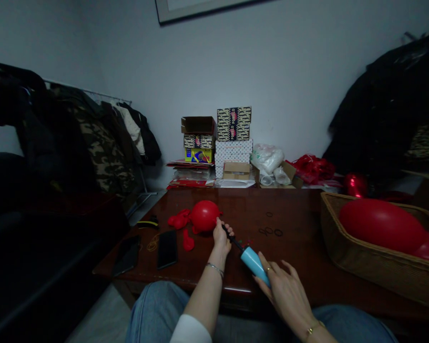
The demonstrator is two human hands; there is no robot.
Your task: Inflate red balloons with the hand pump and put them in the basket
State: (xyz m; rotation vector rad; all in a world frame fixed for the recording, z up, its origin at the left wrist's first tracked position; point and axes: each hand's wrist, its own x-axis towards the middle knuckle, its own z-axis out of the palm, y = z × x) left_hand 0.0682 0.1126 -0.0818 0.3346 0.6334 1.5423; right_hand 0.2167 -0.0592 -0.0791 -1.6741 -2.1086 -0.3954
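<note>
One blue pump point(255, 265) slants from my right hand point(285, 289), grasping it lower right, toward the mid-frame balloon point(203, 216), nearer my left hand point(221, 235), clenched on the pump's far end.

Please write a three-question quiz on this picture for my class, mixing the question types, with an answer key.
1. Multiple choice: which thing is the right hand on?
A) a phone
B) a pump
C) a basket

2. True or false: the basket stands to the left of the pump, as the picture shows it.

3. Fill in the missing word: the balloon close to the left hand is ___ in colour.

Key:
1. B: it is on the light blue barrel of the pump.
2. False: the basket stands to the right of the pump.
3. Red.
</note>
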